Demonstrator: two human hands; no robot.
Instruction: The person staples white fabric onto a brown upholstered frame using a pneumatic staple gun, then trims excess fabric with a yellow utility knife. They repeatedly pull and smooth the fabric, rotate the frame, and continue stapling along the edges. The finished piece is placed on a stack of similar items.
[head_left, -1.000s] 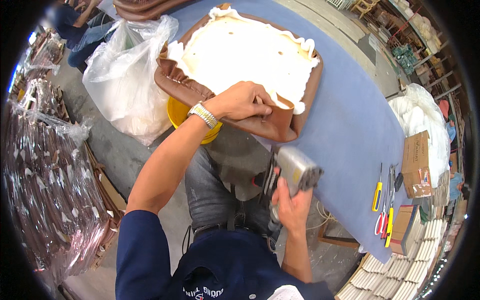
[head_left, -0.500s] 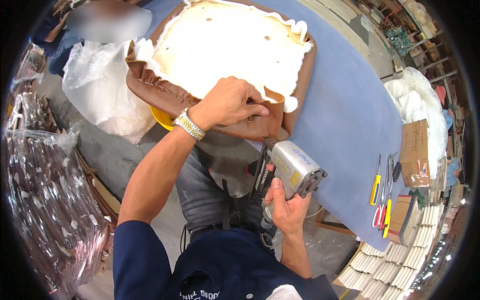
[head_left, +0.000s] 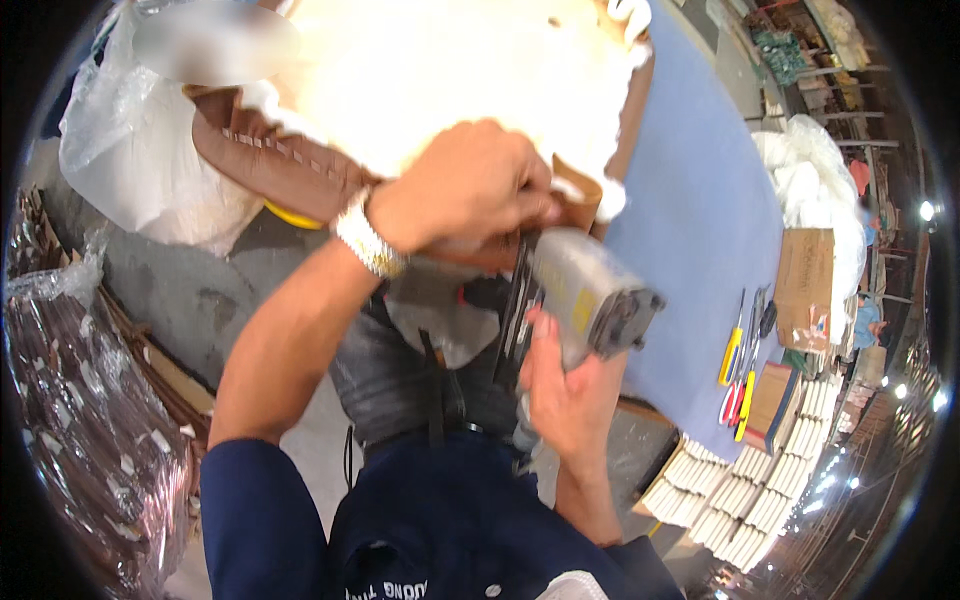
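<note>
A brown leather seat cushion (head_left: 270,165) lies upside down on the blue-covered table, its pale board (head_left: 430,70) facing up with white padding along the edges. My left hand (head_left: 475,185), with a metal watch at the wrist, pinches the gathered leather at the cushion's near right corner. My right hand (head_left: 570,390) is wrapped round the grip of a grey pneumatic staple gun (head_left: 590,290). The gun's nose is close to the leather beside my left fingers; whether it touches cannot be made out. Both hands are somewhat blurred.
Screwdrivers (head_left: 732,350) and red-handled scissors (head_left: 733,400) lie on the table's right side, near a cardboard box (head_left: 806,275). Stacked white strips (head_left: 740,510) stand at the lower right. Plastic-wrapped brown pieces (head_left: 100,420) fill the left. Behind the cushion's left is a clear plastic bag (head_left: 150,150).
The staple gun has come up toward the cushion's corner, near my left fingers. My left hand keeps its pinch on the leather. The whole view has shifted, bringing the cushion nearer.
</note>
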